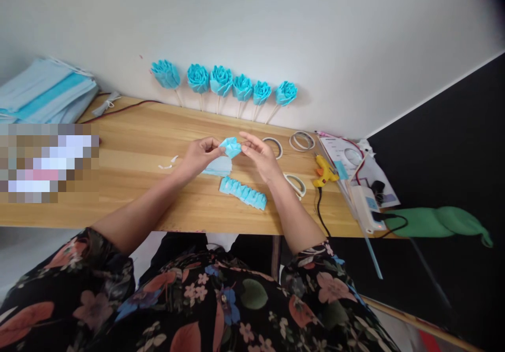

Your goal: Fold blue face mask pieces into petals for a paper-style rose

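Between my two hands, above the wooden table, is a small folded blue petal piece (231, 147). My left hand (201, 154) pinches its left side with thumb and fingers. On its right side, my right hand (260, 154) grips the edge between thumb and fingertips, with the index finger stretched out. Beneath lie flat light-blue sheets (218, 167), partly hidden by the hands. Closer to me, a row of several folded blue petals (243, 193) overlaps on the tabletop.
Several blue flowers on sticks (221, 81) lean against the wall. Tape rolls (302, 141) and a yellow glue gun (325, 171) lie right, by a power strip (366, 207) and papers (379, 181). Blue face masks (47, 91) are stacked left. White scraps (174, 159) lie nearby.
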`<act>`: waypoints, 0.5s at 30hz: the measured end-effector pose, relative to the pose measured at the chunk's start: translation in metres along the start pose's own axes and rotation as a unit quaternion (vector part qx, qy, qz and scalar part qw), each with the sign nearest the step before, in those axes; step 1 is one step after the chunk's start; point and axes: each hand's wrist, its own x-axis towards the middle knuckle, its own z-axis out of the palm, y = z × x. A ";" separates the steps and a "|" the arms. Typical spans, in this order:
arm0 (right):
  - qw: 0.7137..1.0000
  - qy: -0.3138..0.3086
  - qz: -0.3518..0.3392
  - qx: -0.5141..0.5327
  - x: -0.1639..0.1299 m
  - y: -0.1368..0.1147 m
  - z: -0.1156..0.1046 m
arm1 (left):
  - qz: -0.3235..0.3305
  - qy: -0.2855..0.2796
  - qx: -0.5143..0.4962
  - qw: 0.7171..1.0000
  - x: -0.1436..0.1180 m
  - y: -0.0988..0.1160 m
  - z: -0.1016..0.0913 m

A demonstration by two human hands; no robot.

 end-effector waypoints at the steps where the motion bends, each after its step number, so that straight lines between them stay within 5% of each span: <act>1: 1.000 0.005 -0.003 0.000 0.000 0.000 0.000 | -0.002 -0.002 -0.001 1.000 0.000 0.000 0.000; 5: 1.000 0.026 -0.006 0.004 0.002 0.002 -0.001 | 0.001 0.009 -0.014 1.000 0.004 0.000 -0.004; 9: 0.999 0.011 0.022 -0.019 0.023 0.009 0.002 | 0.032 0.108 -0.066 0.991 0.012 -0.001 -0.014; 15: 0.963 0.000 -0.007 -0.268 0.069 0.012 0.018 | 0.013 0.185 -0.081 0.979 0.020 -0.004 -0.022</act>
